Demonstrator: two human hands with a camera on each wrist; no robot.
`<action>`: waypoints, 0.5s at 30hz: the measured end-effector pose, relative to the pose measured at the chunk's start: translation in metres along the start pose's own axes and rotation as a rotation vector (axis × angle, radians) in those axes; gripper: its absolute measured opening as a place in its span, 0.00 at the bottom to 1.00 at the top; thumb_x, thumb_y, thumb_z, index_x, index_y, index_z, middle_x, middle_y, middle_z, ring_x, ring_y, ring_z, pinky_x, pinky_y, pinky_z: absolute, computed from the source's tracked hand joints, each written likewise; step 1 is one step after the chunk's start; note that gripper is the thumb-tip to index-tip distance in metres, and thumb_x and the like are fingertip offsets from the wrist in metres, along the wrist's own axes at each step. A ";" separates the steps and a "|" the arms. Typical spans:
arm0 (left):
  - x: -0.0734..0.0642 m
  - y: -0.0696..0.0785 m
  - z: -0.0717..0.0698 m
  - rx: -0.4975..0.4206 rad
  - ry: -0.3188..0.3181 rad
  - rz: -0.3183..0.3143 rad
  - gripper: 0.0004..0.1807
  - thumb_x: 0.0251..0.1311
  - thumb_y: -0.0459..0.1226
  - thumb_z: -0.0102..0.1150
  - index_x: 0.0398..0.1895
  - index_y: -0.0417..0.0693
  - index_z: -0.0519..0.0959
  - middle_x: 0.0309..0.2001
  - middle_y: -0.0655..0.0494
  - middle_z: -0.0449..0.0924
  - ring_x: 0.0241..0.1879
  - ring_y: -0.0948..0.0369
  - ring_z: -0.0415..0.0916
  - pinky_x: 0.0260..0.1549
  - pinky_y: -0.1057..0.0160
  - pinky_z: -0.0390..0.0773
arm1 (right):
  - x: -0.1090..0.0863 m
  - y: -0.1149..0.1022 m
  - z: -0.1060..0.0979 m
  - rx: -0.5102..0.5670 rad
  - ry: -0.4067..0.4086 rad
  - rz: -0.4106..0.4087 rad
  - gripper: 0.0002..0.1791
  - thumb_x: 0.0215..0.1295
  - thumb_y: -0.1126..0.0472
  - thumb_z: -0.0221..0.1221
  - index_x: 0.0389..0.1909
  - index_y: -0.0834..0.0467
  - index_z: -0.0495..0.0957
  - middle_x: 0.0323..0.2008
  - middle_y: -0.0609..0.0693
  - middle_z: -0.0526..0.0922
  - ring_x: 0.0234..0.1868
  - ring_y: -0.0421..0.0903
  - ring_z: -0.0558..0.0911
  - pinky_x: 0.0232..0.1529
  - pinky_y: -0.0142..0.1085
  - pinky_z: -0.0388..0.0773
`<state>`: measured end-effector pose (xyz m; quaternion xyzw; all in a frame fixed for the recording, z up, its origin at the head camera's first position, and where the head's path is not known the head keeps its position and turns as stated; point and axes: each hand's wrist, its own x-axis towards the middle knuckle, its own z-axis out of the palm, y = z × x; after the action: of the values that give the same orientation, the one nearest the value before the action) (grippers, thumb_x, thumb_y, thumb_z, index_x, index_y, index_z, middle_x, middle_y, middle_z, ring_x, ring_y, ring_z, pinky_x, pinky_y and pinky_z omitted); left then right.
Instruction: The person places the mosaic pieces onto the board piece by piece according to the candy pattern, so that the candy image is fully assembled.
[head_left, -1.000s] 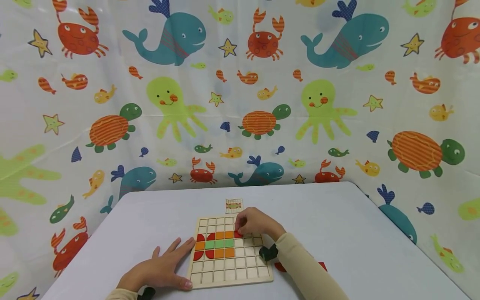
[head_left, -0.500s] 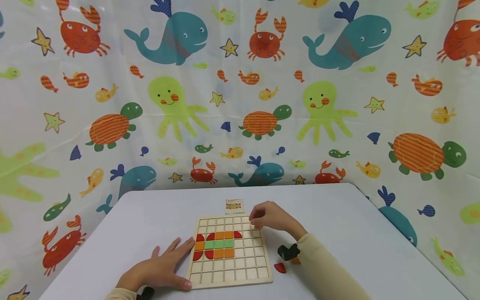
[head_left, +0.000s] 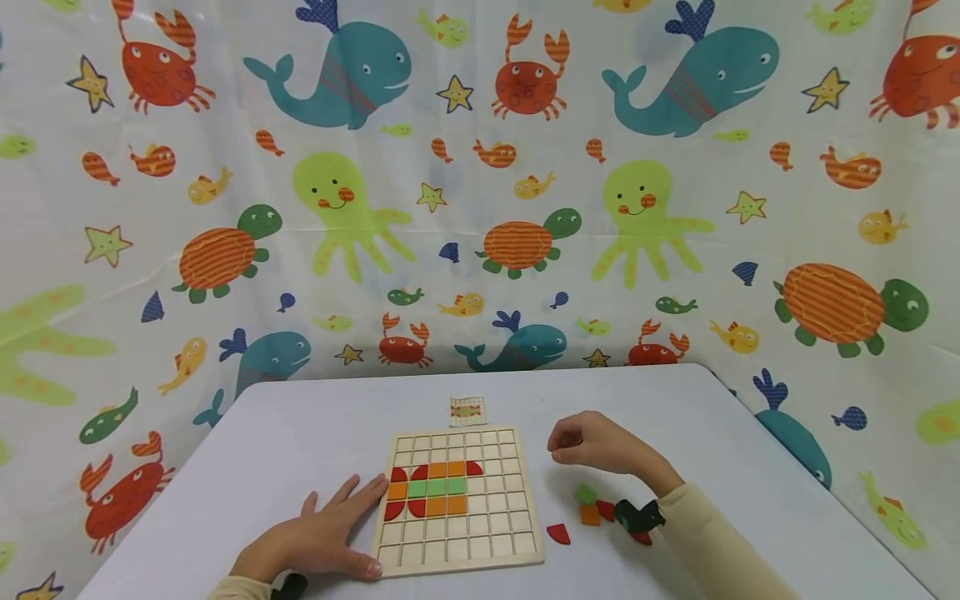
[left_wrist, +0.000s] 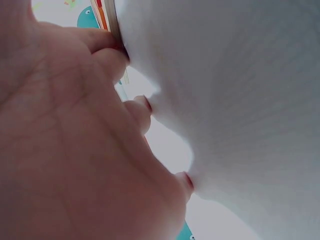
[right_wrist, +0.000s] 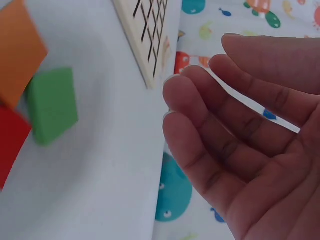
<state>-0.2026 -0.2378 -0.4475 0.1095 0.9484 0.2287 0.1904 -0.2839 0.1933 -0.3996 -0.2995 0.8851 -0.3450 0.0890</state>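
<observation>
A wooden grid board (head_left: 495,525) lies on the white table, with red quarter-round, orange square and green square tiles set in several of its cells. My left hand (head_left: 318,533) rests spread on the table, its fingertips and thumb touching the board's left edge. Right of the board, my right hand (head_left: 603,442) hovers over the table, fingers loosely bent and holding nothing, as the right wrist view also shows. Below it lie loose tiles: a green one (head_left: 586,494), an orange square (head_left: 590,515) and red quarter-rounds, the nearest red tile (head_left: 558,533) beside the board.
A small pattern card (head_left: 468,411) with a grid drawing lies just behind the board. Behind the white table (head_left: 315,433) hangs a curtain (head_left: 450,292) printed with sea animals. A dark strap (head_left: 637,517) on the right wrist partly covers a red tile.
My right hand has let go of a red quarter-round tile in the board and moved right, off the board, uncovering the loose tiles. My left hand has stayed in place.
</observation>
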 end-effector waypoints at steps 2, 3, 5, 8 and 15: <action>0.000 -0.001 0.000 -0.002 -0.001 0.002 0.66 0.46 0.59 0.84 0.86 0.51 0.58 0.84 0.42 0.55 0.83 0.33 0.37 0.67 0.18 0.26 | -0.006 0.003 -0.002 -0.017 0.002 0.012 0.04 0.71 0.65 0.69 0.42 0.61 0.87 0.35 0.43 0.85 0.37 0.45 0.81 0.42 0.35 0.84; 0.000 -0.001 0.000 -0.002 -0.001 0.002 0.66 0.46 0.59 0.83 0.86 0.51 0.57 0.84 0.42 0.55 0.83 0.33 0.37 0.67 0.18 0.26 | -0.008 0.004 -0.003 -0.026 0.003 0.020 0.04 0.71 0.65 0.69 0.42 0.61 0.87 0.35 0.43 0.84 0.37 0.45 0.81 0.41 0.35 0.84; 0.000 -0.001 0.000 0.000 -0.002 0.007 0.66 0.47 0.59 0.83 0.86 0.51 0.57 0.84 0.42 0.54 0.83 0.33 0.37 0.67 0.18 0.26 | -0.013 0.007 -0.004 -0.038 0.003 0.039 0.04 0.70 0.66 0.70 0.42 0.61 0.86 0.34 0.43 0.84 0.37 0.45 0.81 0.41 0.35 0.83; 0.000 -0.001 0.000 0.008 -0.004 0.013 0.65 0.48 0.59 0.83 0.87 0.51 0.57 0.84 0.42 0.54 0.83 0.33 0.37 0.67 0.17 0.26 | -0.018 0.011 -0.005 -0.061 -0.017 0.075 0.03 0.69 0.65 0.71 0.40 0.59 0.86 0.32 0.43 0.82 0.36 0.45 0.79 0.39 0.35 0.82; -0.001 0.000 0.001 0.013 -0.001 0.009 0.65 0.48 0.58 0.83 0.86 0.51 0.57 0.84 0.42 0.55 0.83 0.33 0.37 0.67 0.18 0.26 | -0.025 0.017 0.001 -0.150 -0.090 0.236 0.09 0.65 0.62 0.74 0.31 0.54 0.81 0.28 0.46 0.78 0.33 0.46 0.76 0.35 0.39 0.77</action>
<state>-0.2014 -0.2376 -0.4475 0.1152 0.9492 0.2236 0.1893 -0.2711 0.2172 -0.4127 -0.2145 0.9326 -0.2512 0.1457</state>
